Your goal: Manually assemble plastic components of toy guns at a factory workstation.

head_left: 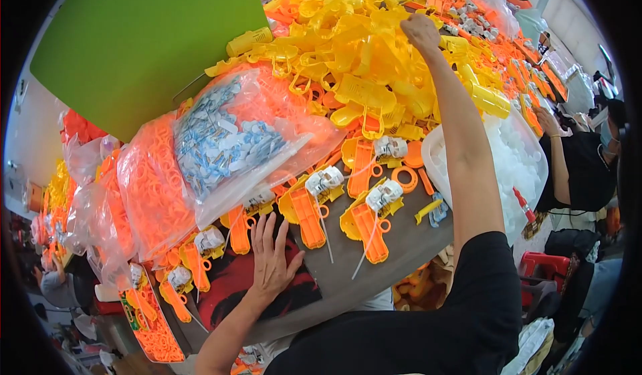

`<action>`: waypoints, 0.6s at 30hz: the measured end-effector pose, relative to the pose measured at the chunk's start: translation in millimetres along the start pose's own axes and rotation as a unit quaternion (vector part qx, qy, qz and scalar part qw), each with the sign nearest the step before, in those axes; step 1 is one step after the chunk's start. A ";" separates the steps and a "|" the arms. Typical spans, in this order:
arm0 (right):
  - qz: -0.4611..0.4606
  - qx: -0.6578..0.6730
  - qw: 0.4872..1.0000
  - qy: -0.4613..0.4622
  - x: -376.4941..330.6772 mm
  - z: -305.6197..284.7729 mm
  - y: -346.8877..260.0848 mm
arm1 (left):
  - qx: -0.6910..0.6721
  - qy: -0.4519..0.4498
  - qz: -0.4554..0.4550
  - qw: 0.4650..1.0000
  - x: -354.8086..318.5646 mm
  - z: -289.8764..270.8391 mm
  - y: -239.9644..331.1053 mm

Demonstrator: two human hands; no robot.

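My left hand [273,261] lies flat with spread fingers on a dark red and black mat [231,288] at the table's front, holding nothing. At the far side, my right hand [421,31] is closed on a yellow plastic shell [393,41] at the top of a large heap of yellow plastic parts [364,91]; its fingertips are partly hidden. Between my hands stands a row of half-assembled toy guns, each with an orange grip [369,233], a yellow shell half and a white mechanism [384,194]. Thin pale strips hang from several of them.
Clear bags of orange parts [157,174] and blue-white pieces [231,141] lie left, beneath a green panel [147,47]. A white tub [498,168] of translucent parts holds a red-handled tool [523,204]. A co-worker [582,154] sits at right, near a red stool [545,268].
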State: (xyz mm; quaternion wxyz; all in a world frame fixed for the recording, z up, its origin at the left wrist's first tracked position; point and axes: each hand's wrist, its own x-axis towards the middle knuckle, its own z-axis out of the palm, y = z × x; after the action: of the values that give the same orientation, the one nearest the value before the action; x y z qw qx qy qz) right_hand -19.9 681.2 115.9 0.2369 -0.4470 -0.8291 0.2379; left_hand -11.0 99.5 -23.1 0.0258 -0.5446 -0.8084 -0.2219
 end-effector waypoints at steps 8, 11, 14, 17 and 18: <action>-0.110 -0.125 0.972 0.164 112.8 27.6 74.3 | -0.006 -0.047 -0.010 0.999 4.1 5.2 -3.6; -0.167 -0.253 0.948 0.100 116.1 90.9 34.6 | 0.056 -0.087 -0.059 0.993 0.2 -4.5 -1.0; -0.206 -0.337 0.918 0.048 170.4 25.0 131.8 | 0.016 -0.092 -0.015 0.996 12.3 2.8 0.1; -0.261 -0.327 0.905 0.076 157.6 14.6 123.1 | 0.047 -0.107 -0.027 0.993 10.4 -3.3 2.5; -0.269 -0.327 0.899 0.111 155.3 15.4 116.1 | 0.049 -0.104 -0.048 0.992 10.2 -2.4 4.6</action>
State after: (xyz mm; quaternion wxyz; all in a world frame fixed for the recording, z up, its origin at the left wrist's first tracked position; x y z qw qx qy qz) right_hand -32.1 867.6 61.5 0.2223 -0.2825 -0.9174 -0.1709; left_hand -11.5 108.9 -16.5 -0.0426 -0.5229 -0.8420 -0.1256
